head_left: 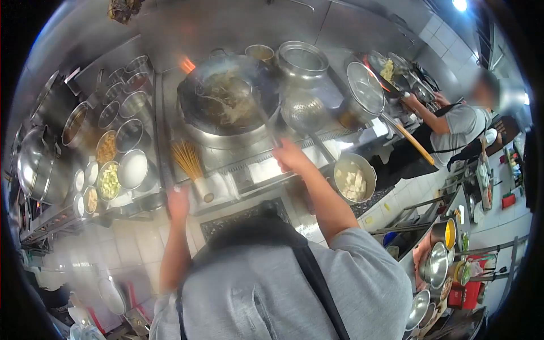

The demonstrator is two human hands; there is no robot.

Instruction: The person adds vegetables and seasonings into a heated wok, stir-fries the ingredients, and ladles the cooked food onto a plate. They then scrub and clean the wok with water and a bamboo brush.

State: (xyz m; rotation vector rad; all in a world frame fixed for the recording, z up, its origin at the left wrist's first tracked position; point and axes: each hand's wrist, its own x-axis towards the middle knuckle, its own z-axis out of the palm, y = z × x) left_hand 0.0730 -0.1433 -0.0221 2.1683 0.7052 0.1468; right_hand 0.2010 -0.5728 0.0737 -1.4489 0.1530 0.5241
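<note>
A large dark wok (190, 107) sits on the burner with steaming food (226, 99) inside; flames show at its upper left edge. My right hand (292, 156) is closed round the handle of a ladle (265, 116), whose head reaches into the wok. Near the counter's front edge, my left hand (178, 201) is closed at the lower end of a long dark bar-like thing (164, 144), left of the wok. Between my hands lies a bamboo brush (188, 161). To the right of the wok rests a perforated strainer (304, 113).
Metal containers of ingredients (134, 170) stand on the left. A lidless pot (306, 59) is behind the strainer, and a pot with pale chunks (355, 177) is at the right front. A co-worker (462, 127) handles a pan at the right stove.
</note>
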